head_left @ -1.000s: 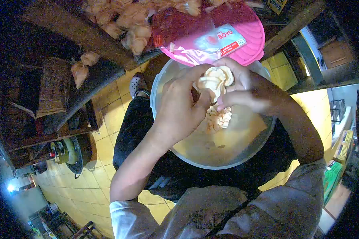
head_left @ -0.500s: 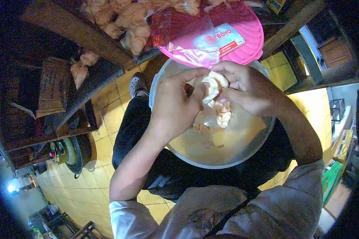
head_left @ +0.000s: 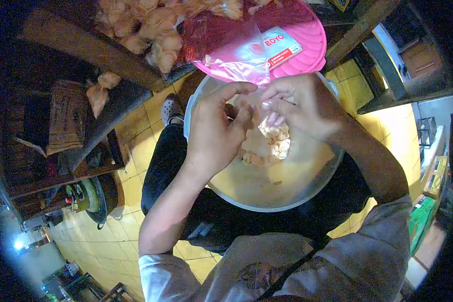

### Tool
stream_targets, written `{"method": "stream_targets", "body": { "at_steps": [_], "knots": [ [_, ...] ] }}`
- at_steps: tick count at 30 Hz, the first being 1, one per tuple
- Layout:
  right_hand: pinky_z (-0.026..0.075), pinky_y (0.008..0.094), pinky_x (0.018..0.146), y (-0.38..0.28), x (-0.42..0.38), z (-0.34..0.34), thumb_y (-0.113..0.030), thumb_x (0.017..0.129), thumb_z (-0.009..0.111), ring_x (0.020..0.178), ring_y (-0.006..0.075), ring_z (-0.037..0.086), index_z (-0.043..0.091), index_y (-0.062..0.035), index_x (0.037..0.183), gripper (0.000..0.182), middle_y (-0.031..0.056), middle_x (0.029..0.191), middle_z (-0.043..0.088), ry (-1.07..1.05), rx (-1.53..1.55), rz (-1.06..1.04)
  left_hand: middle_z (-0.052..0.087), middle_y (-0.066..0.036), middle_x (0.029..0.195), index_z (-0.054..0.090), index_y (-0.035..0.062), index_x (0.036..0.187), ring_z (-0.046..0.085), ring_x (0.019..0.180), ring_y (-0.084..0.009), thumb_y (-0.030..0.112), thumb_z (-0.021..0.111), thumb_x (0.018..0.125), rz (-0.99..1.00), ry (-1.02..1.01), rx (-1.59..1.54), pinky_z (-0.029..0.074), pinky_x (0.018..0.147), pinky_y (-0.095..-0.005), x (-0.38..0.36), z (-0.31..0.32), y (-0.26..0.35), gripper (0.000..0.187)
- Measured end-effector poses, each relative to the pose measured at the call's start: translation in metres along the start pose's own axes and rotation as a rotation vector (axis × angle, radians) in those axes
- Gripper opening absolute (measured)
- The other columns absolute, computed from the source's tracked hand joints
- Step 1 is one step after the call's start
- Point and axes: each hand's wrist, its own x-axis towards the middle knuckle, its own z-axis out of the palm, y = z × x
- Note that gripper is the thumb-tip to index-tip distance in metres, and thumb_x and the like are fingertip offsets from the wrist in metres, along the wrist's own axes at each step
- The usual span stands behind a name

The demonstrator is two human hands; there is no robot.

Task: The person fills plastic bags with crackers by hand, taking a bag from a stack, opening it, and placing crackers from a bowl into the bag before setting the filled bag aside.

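Above a wide translucent tub (head_left: 282, 205), my left hand (head_left: 217, 126) has its thumb and index finger apart, and nothing clear shows between them. Just across from it is my right hand (head_left: 307, 106), fingers bent and drawn together. Whatever its fingertips may hold is too faint and blurred to make out. The two hands are close but do not touch. Below the fingertips, a cluster of pale, curled cracker-like pieces (head_left: 278, 142) shows against the tub. Whether thin clear plastic surrounds them, I cannot tell.
Beyond the tub lies a pink ribbed lid (head_left: 312, 43) bearing a BOYO plastic packet (head_left: 279, 48). Bagged round orange-brown pieces (head_left: 163, 50) sit at the upper left. A wooden shelf (head_left: 110, 118) stands left, with a dark pan (head_left: 99, 201) below it. Wooden beams cross the upper right.
The pale piece between my fingers is no longer there. My fingertips have drawn slightly apart, and the cluster beneath them is more exposed. The view has shifted a little.
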Motion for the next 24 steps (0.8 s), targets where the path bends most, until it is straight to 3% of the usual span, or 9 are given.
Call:
{"method": "stream_targets", "body": {
  "at_steps": [3,5,9,12,14,15,18,21,24],
  "knots": [
    [0.053,0.0376,0.064,-0.014,-0.001,-0.003,-0.009,0.084,0.064,0.078,0.0295,0.069,0.063,0.0033,0.093,0.015,0.0198,0.082,0.066,0.079,-0.362,0.009,0.066,-0.004,0.086,0.065,-0.0001,0.108,0.061,0.068,-0.0095,0.001,0.055,0.092,0.059,0.032,0.042,0.047,0.054,-0.0239,0.001,-0.001,0.003,0.019],
    [0.053,0.0381,0.070,-0.001,0.002,-0.001,-0.004,0.082,0.062,0.082,0.0285,0.068,0.061,0.0024,0.095,0.015,0.0201,0.084,0.065,0.322,-0.702,-0.327,0.069,-0.009,0.088,0.067,-0.0006,0.104,0.064,0.065,-0.0109,-0.002,0.056,0.089,0.081,0.066,-0.169,0.050,0.056,-0.0235,0.001,-0.004,0.009,0.018],
    [0.052,0.0394,0.073,0.003,0.004,-0.007,0.001,0.079,0.057,0.088,0.0305,0.066,0.059,0.0014,0.098,0.019,0.0207,0.086,0.065,0.169,-0.527,-0.429,0.068,-0.010,0.088,0.067,-0.0005,0.104,0.064,0.066,-0.0110,-0.004,0.057,0.087,0.038,0.080,-0.161,0.050,0.056,-0.0236,0.002,-0.011,0.010,0.020],
    [0.052,0.0407,0.070,-0.005,0.002,-0.004,0.004,0.075,0.054,0.081,0.0333,0.067,0.059,0.0013,0.100,0.026,0.0205,0.084,0.065,0.220,-0.525,-0.519,0.068,-0.009,0.088,0.068,-0.0004,0.101,0.065,0.069,-0.0111,-0.005,0.058,0.084,0.196,0.239,0.028,0.050,0.056,-0.0232,0.006,-0.009,0.000,0.020],
    [0.051,0.0359,0.070,-0.013,-0.002,-0.004,0.002,0.078,0.049,0.078,0.0279,0.065,0.055,0.0029,0.108,0.031,0.0169,0.087,0.063,0.113,-0.250,-0.100,0.067,-0.008,0.087,0.068,-0.0012,0.096,0.065,0.072,-0.0114,-0.005,0.058,0.084,0.439,0.330,0.299,0.051,0.056,-0.0245,0.009,-0.011,-0.003,0.016],
    [0.051,0.0359,0.070,-0.012,-0.003,-0.004,0.002,0.078,0.049,0.078,0.0279,0.065,0.055,0.0029,0.108,0.031,0.0169,0.087,0.063,0.110,-0.250,-0.101,0.067,-0.008,0.087,0.068,-0.0012,0.096,0.065,0.072,-0.0114,-0.005,0.058,0.084,0.438,0.332,0.300,0.051,0.056,-0.0245,0.009,-0.011,-0.002,0.016],
    [0.051,0.0369,0.069,-0.008,-0.004,-0.004,-0.001,0.081,0.051,0.076,0.0295,0.066,0.056,0.0029,0.105,0.024,0.0172,0.086,0.063,0.090,-0.627,-0.431,0.065,-0.008,0.087,0.066,-0.0016,0.096,0.064,0.073,-0.0121,-0.006,0.057,0.082,0.356,0.252,0.192,0.051,0.055,-0.0264,0.005,-0.009,0.003,0.018],
    [0.050,0.0442,0.061,-0.004,-0.002,-0.002,-0.009,0.083,0.058,0.068,0.0404,0.063,0.058,0.0003,0.096,0.016,0.0226,0.073,0.061,0.088,-0.698,-0.510,0.061,-0.003,0.090,0.063,0.0002,0.106,0.060,0.079,-0.0098,-0.008,0.054,0.081,0.191,0.079,-0.164,0.051,0.069,-0.0263,0.004,-0.010,0.007,0.027],
    [0.049,0.0414,0.056,-0.011,0.001,-0.007,-0.017,0.087,0.059,0.065,0.0364,0.064,0.057,0.0001,0.096,0.020,0.0191,0.070,0.060,0.083,-0.629,-0.511,0.060,-0.005,0.104,0.055,0.0008,0.121,0.059,0.097,-0.0147,-0.003,0.056,0.084,0.307,0.041,-0.149,0.049,0.086,-0.0298,0.007,-0.013,0.002,0.037]
  ]
}}
